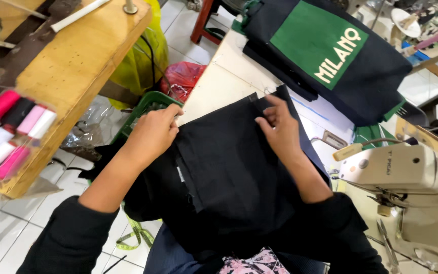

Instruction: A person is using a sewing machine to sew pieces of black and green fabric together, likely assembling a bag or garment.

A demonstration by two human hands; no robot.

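Right hand [280, 129]: fingers [268, 117] close together, pressed flat on the far edge of the black fabric piece [229, 167], thumb and forefinger pinching a small fold at its top corner. Left hand [153, 133]: fingers curled together, gripping the fabric's left edge where it hangs past the left edge of the counter [214, 86].

Fabric lies spread on the near part of the counter and drapes down toward the person's lap. One small white tag [180, 174] shows on a seam near its left side.

Far end of counter: one stack of dark folded bags [330, 56], the top one with a green panel, sitting well apart from the hands. Bare pale counter lies between the stack and the fabric, so there is open room there.

Right edge: one cream sewing machine [406, 172], near the right forearm; room is tight on that side.

Left, across a strip of tiled floor: one wooden bench [77, 61] with thread spools [16, 119] in a clear bag at its near corner, about eight, pink, white and one black; the exact count is hard to tell.

Below the counter's left edge: one green crate [143, 104], one red bag [183, 78], one yellow bag [138, 61]. One yellow-green tape measure [135, 236] lies on the floor.
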